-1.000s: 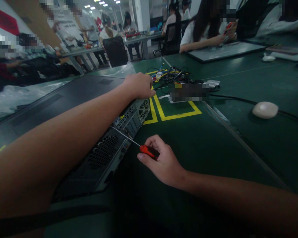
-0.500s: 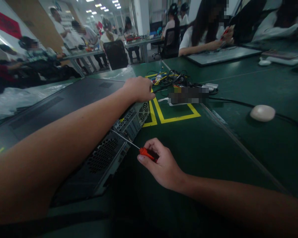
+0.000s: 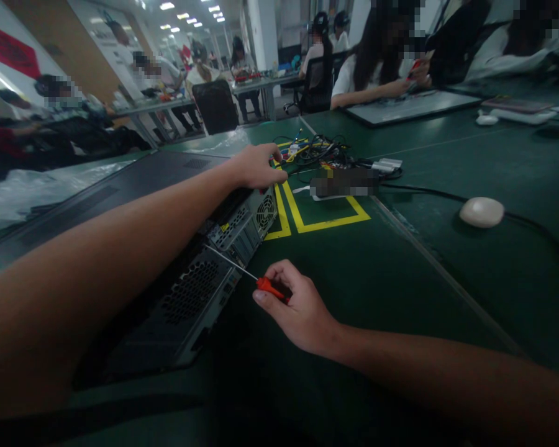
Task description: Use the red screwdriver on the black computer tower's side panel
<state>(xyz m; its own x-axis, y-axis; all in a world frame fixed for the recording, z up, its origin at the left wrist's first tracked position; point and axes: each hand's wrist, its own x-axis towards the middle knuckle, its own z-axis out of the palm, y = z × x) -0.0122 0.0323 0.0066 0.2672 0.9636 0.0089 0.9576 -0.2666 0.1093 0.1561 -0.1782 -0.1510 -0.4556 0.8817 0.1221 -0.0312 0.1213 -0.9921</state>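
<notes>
Green matting covered the counter [image 3: 400, 279] where, on my remote feed, a black computer case [image 3: 190, 298] lay on its side, its rear panel turned toward the wearer. The left hand [image 3: 256, 166] reached across to the case's far top corner. Its fingers hooked over the edge and grasped it, apparently to steady the box. The right hand [image 3: 298, 307] kept its fingers clenched round a red-handled screwdriver [image 3: 271, 288]. The thin shaft angled up-left with its tip at the rear panel beside the vent grille, likely on a fastener I could not make out. Yellow tape [image 3: 326, 220], tangled cables [image 3: 321, 149] and a white mouse [image 3: 482, 212] lay beyond.
</notes>
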